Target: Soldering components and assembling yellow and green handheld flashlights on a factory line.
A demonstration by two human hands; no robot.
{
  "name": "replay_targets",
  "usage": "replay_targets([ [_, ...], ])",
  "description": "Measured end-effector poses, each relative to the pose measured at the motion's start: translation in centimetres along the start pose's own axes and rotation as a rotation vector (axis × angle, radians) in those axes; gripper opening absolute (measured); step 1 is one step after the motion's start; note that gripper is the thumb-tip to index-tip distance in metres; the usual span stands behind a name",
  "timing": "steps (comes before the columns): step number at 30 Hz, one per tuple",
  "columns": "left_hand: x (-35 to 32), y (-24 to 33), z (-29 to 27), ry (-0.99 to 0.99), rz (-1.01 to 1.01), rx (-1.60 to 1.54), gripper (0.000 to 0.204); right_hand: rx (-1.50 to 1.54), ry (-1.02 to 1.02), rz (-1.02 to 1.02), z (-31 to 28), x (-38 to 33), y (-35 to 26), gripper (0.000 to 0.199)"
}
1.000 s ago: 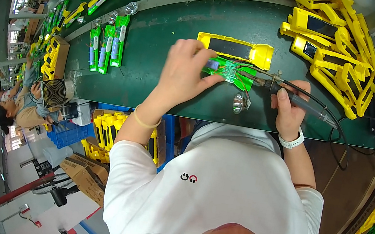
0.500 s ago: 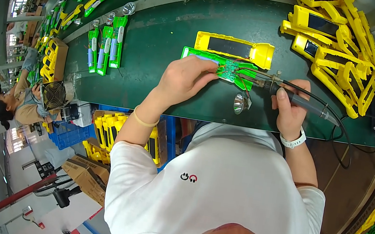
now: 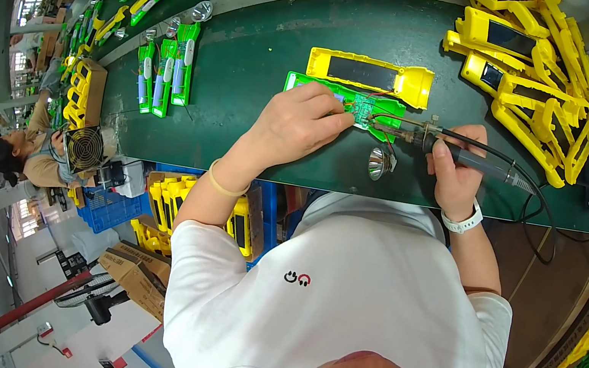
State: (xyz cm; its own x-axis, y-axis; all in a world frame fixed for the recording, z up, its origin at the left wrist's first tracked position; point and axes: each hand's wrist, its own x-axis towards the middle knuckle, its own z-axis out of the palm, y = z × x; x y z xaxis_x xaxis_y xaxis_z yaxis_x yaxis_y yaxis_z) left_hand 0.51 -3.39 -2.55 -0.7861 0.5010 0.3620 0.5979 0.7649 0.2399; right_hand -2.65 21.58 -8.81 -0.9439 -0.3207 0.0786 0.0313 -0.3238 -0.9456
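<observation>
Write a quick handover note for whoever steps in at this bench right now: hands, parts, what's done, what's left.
Left hand presses on the green flashlight half, fingertips at its circuit board.
Right hand grips the soldering iron, tip at the board.
Yellow flashlight half lies just beyond; silver reflector sits loose near the table edge.
Done: board seated in the shell.
Left: soldering in progress, shell open, reflector unfitted.

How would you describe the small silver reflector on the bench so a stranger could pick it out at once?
Start at the green bench and find the right hand holding the soldering iron. Just left of that hand, near the bench's front edge, lies the reflector, below the green board. It is the only shiny silver cone there; its neighbours are green or yellow plastic.
</observation>
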Motion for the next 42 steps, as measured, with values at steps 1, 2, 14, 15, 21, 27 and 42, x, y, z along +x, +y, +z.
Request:
replay_targets([
  [1, 0.1, 0.2, -0.1, -0.001, 0.0, 0.001, 0.022, -0.007, -0.005, 0.004, 0.0, 0.0, 0.0, 0.024],
  [2, 0.1, 0.3, -0.2, -0.021, -0.013, 0.019, 0.022, -0.014, -0.009, 0.009, 0.1, 0.0, 0.0, 0.024],
  [14, 0.6, 0.9, -0.7, -0.15, -0.044, 0.103, 0.018, 0.046, 0.082, -0.019, 0.2, -0.1, -1.0, 0.022],
  [15, 0.6, 1.0, -0.7, -0.169, -0.049, 0.109, 0.018, 0.081, 0.109, -0.071, 0.0, -0.1, -0.8, 0.021],
  [21, 1.1, 1.1, -0.8, -0.2, -0.077, 0.101, 0.021, 0.237, 0.254, -0.141, -0.9, 0.0, -1.0, 0.022],
  [27, 3.2, 2.1, 1.4, 0.128, -0.107, -0.001, 0.026, 0.192, 0.206, -0.103, -0.9, 1.7, -2.6, 0.021],
  [42, 3.0, 0.3, 4.5, 0.313, -0.28, -0.056, 0.009, 0.149, 0.086, -0.065, 0.7, 6.0, -0.7, 0.019],
])
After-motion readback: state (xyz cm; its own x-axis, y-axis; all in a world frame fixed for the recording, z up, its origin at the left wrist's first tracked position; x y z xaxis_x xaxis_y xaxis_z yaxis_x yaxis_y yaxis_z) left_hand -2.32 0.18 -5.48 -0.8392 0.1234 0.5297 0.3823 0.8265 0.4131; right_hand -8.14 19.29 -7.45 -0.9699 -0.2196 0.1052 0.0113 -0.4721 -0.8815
